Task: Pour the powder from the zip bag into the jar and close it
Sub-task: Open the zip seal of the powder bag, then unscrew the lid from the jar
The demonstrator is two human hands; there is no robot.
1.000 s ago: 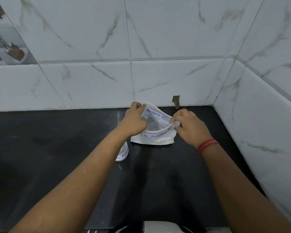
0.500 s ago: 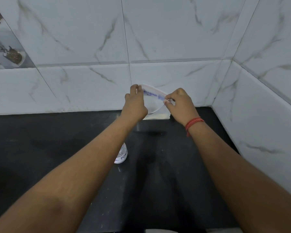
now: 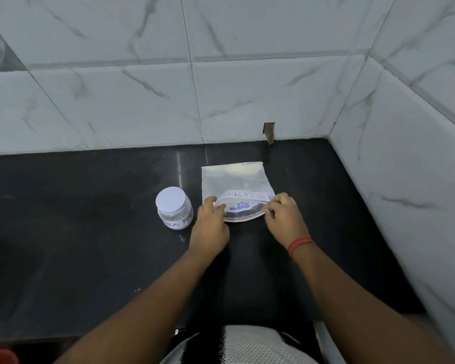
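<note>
Fingertips of left hand (image 3: 211, 227) hidden under zip bag (image 3: 237, 190).

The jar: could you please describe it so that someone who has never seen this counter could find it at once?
On the black countertop in the tiled corner, look just left of the flat zip bag that both hands are holding at its near edge. The jar stands upright there, small, clear and round, with a white lid on and blue handwriting on its label.

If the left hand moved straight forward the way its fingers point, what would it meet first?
The left hand already touches the open mouth of the clear plastic zip bag; going on, it would probably push into that bag.
</note>
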